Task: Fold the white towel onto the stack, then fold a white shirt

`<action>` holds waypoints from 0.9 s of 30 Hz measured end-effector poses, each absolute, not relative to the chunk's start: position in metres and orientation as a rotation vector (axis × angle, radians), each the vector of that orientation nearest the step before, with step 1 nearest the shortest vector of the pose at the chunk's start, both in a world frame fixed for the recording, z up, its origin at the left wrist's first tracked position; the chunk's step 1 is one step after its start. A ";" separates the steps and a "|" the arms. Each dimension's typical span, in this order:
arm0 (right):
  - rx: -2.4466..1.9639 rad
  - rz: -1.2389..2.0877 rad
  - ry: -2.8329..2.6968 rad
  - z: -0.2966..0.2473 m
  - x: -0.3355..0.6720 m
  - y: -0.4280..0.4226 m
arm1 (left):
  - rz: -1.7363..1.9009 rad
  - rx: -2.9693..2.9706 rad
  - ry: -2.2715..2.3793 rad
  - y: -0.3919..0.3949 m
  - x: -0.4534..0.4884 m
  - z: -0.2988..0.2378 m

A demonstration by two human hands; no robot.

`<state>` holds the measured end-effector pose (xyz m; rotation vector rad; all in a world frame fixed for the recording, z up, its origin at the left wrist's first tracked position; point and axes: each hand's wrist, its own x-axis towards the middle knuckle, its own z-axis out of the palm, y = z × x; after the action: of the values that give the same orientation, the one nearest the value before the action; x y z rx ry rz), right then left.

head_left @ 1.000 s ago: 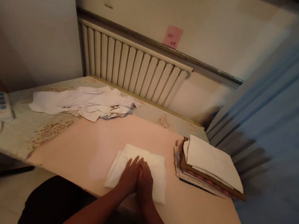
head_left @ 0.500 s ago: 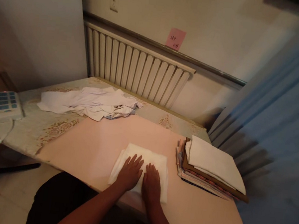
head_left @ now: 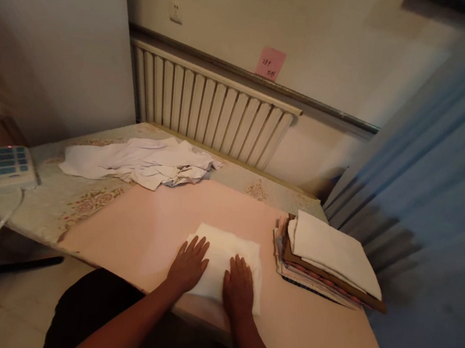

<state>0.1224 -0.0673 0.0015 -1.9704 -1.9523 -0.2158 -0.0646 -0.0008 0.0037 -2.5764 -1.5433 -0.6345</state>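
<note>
I rest my left hand [head_left: 187, 264] and right hand [head_left: 239, 288] flat on the folded white cloth [head_left: 218, 260], fingers extended and gripping nothing, probably to spread the pressure. The cloth lies on the pink sheet [head_left: 145, 225] near my edge of the table [head_left: 57, 203], seemingly for easy reach. Its bare middle is at three o'clock from my left fingers, ten from my right. From the cloth, the folded stack [head_left: 333, 254] is at three o'clock, crumpled garments [head_left: 141, 160] at ten.
</note>
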 end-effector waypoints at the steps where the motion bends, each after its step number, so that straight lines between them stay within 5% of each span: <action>1: -1.977 -0.213 -1.953 0.002 0.123 -0.068 | -0.622 -2.575 -1.547 0.000 -0.066 0.003; 19: -2.078 -0.178 -1.834 -0.011 0.175 -0.091 | -0.650 -2.575 -1.619 0.008 -0.073 -0.003; 27: -1.980 0.003 -1.458 -0.006 0.179 -0.098 | -0.581 -2.477 -2.008 0.000 -0.075 0.021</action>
<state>0.1788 -0.0984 -0.0061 -1.9801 -1.4577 0.0026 -0.0746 0.0002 0.0206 -2.4770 -2.0075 -0.5810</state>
